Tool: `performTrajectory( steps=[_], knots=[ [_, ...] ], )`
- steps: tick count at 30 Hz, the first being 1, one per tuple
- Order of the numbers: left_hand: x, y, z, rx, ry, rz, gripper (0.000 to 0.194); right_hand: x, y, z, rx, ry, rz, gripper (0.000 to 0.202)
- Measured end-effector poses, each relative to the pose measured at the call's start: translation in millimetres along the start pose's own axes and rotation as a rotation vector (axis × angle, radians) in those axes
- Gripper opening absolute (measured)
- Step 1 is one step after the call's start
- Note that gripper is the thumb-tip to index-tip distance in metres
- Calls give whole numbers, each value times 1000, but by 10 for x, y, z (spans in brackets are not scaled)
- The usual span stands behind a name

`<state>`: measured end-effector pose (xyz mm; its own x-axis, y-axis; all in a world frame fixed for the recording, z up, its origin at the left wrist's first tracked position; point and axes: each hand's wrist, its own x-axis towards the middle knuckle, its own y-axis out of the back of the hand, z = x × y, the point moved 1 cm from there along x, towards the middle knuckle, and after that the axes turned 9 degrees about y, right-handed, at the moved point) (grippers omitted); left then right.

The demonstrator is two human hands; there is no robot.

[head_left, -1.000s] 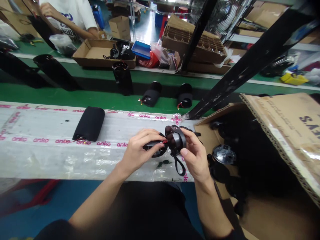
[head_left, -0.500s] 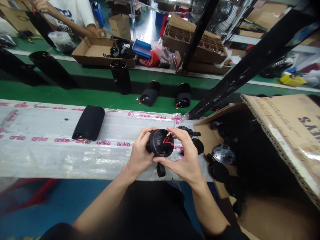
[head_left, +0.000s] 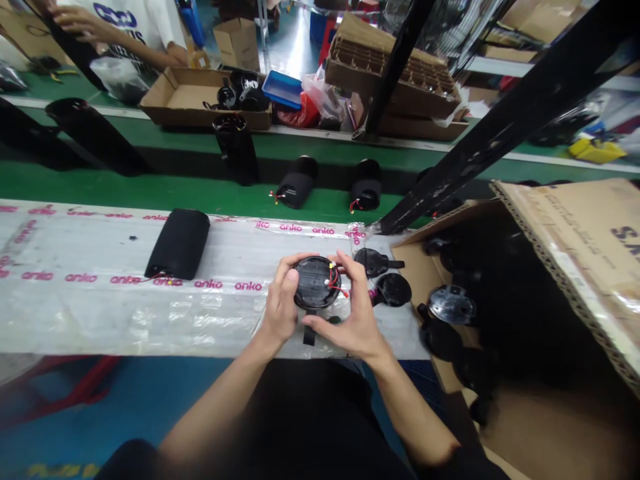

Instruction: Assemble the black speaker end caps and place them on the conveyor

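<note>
Head view is showing a round black part (head_left: 315, 288) sitting between both hands, over the near edge of the white-covered bench (head_left: 100, 317). The left hand (head_left: 280, 310) is pinching its rim at nine o'clock, thumb pressing on the face and fingers going out of sight behind. The right hand (head_left: 363, 323) is curving around from two to five o'clock, thumb and fingers spreading wide; whether they are bearing on the rim I cannot tell. Red wires (head_left: 337, 283) are coming out at about two o'clock on the face, and a dark strap (head_left: 309, 335) is hanging at six. Work on this part is seeming only partway along: the wire ends are lying loose, joining nothing visible, while how firmly the part is seated on anything beneath is staying hidden. Elsewhere, pieces are waiting separately: an upper cap (head_left: 371, 263) at two o'clock and a lower cap (head_left: 394, 291) at three are lying near the right hand, more black parts are filling the cardboard box (head_left: 575, 247) farther out at three, and a padded black cylinder (head_left: 179, 245) is lying at ten, its own thin wires trailing unconnected.
</note>
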<state>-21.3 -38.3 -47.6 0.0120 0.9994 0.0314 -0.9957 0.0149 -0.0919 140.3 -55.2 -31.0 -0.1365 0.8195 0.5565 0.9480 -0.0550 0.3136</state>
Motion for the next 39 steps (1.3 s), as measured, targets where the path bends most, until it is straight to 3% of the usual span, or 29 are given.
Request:
performTrajectory(
  steps=[4, 6, 8, 12, 16, 22, 25, 28, 31, 36, 39],
  knots=[
    [1, -18, -56, -71, -64, 84, 34, -71, -20, 108, 376, -268, 236, 53],
    [-19, -15, -86, -89, -101, 147, 30, -85, -58, 134, 385, -404, 327, 35],
    [-57, -27, -109, -73, -108, 198, 31, -111, -109, 107, 349, -461, 372, 28],
    [-164, -90, -132, -70, -84, 201, 35, -229, -179, -39, 215, -365, 453, 23],
    [-229, -156, -118, -172, -103, 159, 38, -316, -218, -146, 93, -268, 419, 26],
    [-46, -49, -31, -181, 49, 89, 25, -227, -363, -184, 387, -457, 585, 31],
    [56, 30, -33, -79, -39, -29, 31, -189, -423, -209, 388, -461, 627, 30],
    [84, 32, -46, -6, -72, -58, 45, -167, -445, -248, 312, -421, 657, 26],
    [99, 34, -17, -1, -38, -90, 52, -144, -439, -280, 252, -410, 661, 29],
    [232, 138, -2, -16, 2, -306, 53, -143, -424, -244, 291, -459, 566, 35],
    [270, 117, -72, -63, -10, -276, 54, -164, -442, -201, 304, -452, 587, 36]
  ],
)
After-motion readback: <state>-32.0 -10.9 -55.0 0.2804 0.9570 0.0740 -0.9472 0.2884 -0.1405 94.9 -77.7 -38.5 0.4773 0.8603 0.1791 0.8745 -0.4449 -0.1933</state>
